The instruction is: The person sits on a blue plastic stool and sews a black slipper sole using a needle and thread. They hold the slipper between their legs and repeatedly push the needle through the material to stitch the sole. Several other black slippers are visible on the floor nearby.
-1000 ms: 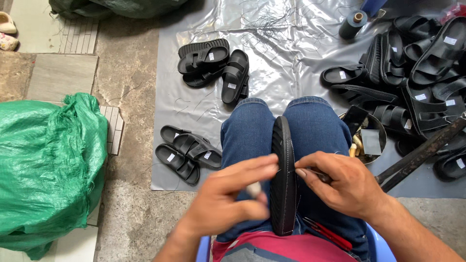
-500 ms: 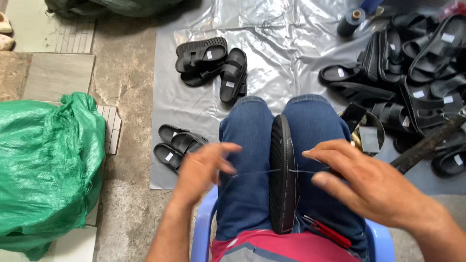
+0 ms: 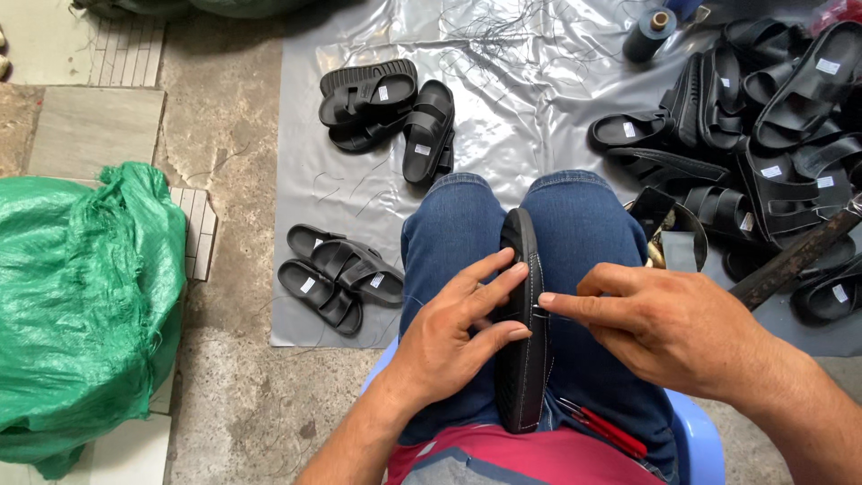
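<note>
Your left hand [image 3: 449, 332] steadies the black sandal [image 3: 525, 332] clamped edge-up between your knees (right hand [image 3: 664, 328] pinching the needle); the needle could slip and prick those spread fingers.

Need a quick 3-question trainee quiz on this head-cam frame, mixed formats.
1. True or false: the black sandal sole stands on its edge, clamped between the person's knees.
2. Multiple choice: where does the red-handled tool lie? A) on the grey plastic sheet B) on the person's lap by the right thigh C) on the green sack
3. Fill in: the left hand rests its fingers against the sole's ____ side.

Key: 1 true. 2 B. 3 left; the right hand pinches at the sole's stitched edge from the other side.
</note>
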